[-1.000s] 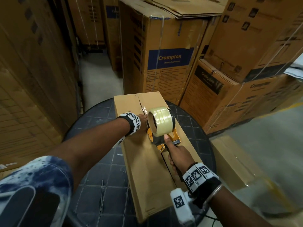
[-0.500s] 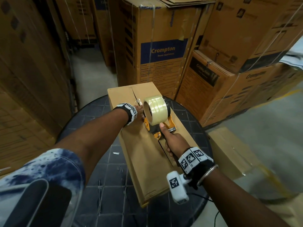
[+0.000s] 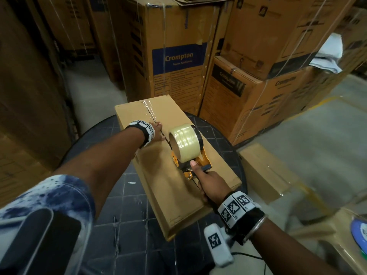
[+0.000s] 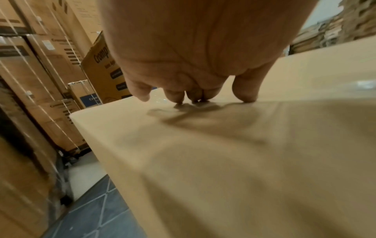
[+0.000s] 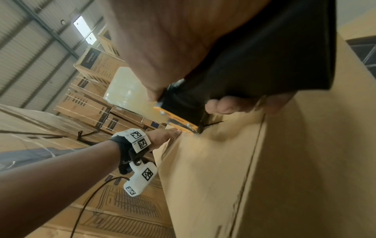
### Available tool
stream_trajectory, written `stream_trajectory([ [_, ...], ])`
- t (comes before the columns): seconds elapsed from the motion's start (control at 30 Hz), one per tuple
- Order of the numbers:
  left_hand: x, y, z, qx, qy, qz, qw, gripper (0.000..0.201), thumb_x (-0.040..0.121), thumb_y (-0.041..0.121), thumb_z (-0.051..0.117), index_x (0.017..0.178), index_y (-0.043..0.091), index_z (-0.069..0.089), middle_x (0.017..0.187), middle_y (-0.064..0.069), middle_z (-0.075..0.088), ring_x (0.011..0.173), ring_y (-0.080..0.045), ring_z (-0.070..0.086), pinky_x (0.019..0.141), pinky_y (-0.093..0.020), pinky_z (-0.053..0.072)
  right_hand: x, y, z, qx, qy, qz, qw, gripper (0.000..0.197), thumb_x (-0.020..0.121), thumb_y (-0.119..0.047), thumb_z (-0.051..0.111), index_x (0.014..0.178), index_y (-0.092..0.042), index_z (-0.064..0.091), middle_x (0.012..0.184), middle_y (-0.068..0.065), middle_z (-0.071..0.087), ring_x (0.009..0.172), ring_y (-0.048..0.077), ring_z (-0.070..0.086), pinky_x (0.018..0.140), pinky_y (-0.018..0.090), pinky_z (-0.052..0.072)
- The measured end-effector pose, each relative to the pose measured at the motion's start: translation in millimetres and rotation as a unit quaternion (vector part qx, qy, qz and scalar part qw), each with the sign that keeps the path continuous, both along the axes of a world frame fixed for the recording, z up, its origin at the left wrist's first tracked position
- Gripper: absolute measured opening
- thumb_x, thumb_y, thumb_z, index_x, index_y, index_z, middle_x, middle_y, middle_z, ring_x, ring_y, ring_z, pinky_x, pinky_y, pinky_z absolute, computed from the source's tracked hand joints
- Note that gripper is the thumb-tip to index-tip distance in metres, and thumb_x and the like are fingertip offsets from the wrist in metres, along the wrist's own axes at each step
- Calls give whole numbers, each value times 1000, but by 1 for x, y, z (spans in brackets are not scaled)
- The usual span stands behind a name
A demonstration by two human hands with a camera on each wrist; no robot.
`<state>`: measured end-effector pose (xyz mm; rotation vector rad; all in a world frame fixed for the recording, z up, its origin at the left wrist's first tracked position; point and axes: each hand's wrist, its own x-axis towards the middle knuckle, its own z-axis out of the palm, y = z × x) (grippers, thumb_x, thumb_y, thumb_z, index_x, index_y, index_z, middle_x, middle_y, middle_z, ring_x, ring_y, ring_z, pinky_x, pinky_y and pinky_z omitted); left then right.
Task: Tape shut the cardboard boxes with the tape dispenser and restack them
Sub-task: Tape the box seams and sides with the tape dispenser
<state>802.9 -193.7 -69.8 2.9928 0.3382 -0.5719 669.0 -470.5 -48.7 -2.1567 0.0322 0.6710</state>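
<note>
A long plain cardboard box point(image 3: 158, 175) lies on a round dark table point(image 3: 127, 225), its top seam running away from me. Clear tape point(image 3: 148, 108) covers the seam's far stretch. My right hand point(image 3: 210, 181) grips the black handle of an orange tape dispenser point(image 3: 198, 163) with a big clear roll point(image 3: 183, 142), set on the seam near the box's middle. My left hand point(image 3: 157, 132) rests on the box top just beyond the dispenser, its fingertips point(image 4: 177, 96) pressing the cardboard point(image 4: 223, 145). In the right wrist view my fingers point(image 5: 225, 106) wrap the dispenser handle point(image 5: 254, 64).
Tall stacks of strapped Crompton cartons point(image 3: 174, 56) stand right behind the table and to the right point(image 3: 268, 72). More cartons wall the left side point(image 3: 25, 86). Another taped box point(image 3: 266, 171) lies on the floor at the right. An aisle of bare floor point(image 3: 89, 84) runs back left.
My right hand has drawn the dispenser along the seam towards me, leaving more tape behind it. The left hand stays pressed on the box beyond it. My view has tipped downwards.
</note>
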Motion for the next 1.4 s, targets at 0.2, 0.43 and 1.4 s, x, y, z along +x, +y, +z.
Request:
stream_trajectory([
  [0.2, -34, -22, 15, -13, 3, -19, 1000, 72, 102, 45, 42, 155, 3, 17, 162, -15, 14, 148, -33, 18, 116, -40, 23, -3, 0, 2, 17, -5, -1, 1000, 99, 45, -112, 34, 71, -19, 55, 69, 5, 58, 64, 27, 60, 64, 35, 47],
  [0.43, -68, -57, 30, -1, 13, -67, 998, 44, 102, 30, 46, 145, 18, 44, 147, -8, 46, 134, -26, 44, 111, -39, 30, 2, -5, -3, 6, -30, 8, 1000, 92, 69, -101, 33, 77, -14, 62, 69, 5, 64, 62, 25, 65, 62, 33, 50],
  [1.4, -37, -62, 23, -77, 9, 16, 997, 51, 105, 30, 25, 150, 7, 34, 158, -13, 27, 140, -30, 36, 112, -33, 25, 46, -18, 13, 26, 17, 17, 999, 80, 84, -91, 37, 70, -14, 56, 58, 1, 54, 53, 20, 55, 54, 29, 46],
])
